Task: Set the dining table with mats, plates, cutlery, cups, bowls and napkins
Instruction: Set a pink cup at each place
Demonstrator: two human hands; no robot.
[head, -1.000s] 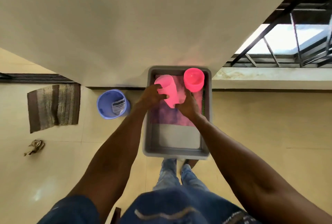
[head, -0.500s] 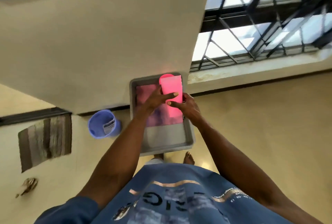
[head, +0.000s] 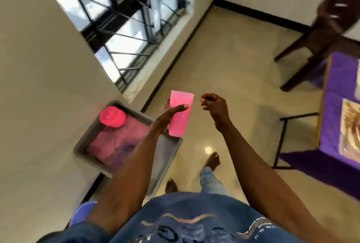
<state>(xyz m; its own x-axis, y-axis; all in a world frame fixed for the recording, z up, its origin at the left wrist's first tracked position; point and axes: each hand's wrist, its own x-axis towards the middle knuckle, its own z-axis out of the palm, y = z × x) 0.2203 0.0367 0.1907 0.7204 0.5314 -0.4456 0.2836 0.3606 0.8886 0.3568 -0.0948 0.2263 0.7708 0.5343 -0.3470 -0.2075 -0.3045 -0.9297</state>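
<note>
A person's left hand (head: pixel 169 115) gripped a pink cup (head: pixel 180 113), right hand (head: pixel 213 106) loosely curled, empty; a pink bowl (head: pixel 112 116) remained in the grey tub (head: pixel 165 166); table (head: pixel 331 106) at right seemingly only part-laid.

Single head-worn wide-angle view, looking steeply down and forward over the wearer's own chest. Strongly tilted: walls, window (head: pixel 124 28) and floor (head: pixel 233 63) run diagonally across the picture. Close on both forearms, reaching out from the bottom edge toward mid-frame, with left hand (head: pixel 167 116) and right hand (head: pixel 214 106) near centre. Bare feet visible far below, at the lower middle. Grey tray (head: pixel 85 145) lower left, against the wall. Table (head: pixel 331 126) under purple cloth cut off by the right edge. Edges bent and smeared by blur. No second view for overlap.
</note>
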